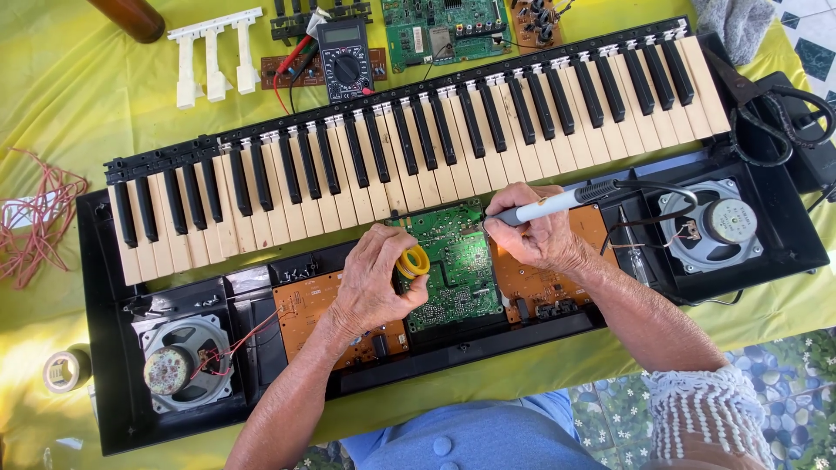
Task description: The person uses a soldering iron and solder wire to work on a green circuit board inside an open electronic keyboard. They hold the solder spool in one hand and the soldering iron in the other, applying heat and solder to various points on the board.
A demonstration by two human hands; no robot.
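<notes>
bright daylight | soft shadows | sharp focus | slight edge distortion

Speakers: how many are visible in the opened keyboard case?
2. One speaker sits at the case's lower-left end, beside the left hand's forearm; the other speaker sits at the right end, beyond the right hand. None seems hidden.

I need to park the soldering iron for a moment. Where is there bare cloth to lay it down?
Bare yellow cloth lies left of the loose white keys, above the red wire tangle. A strip runs below the keyboard case. Around the multimeter, circuit boards and scissors it is crowded.
</notes>
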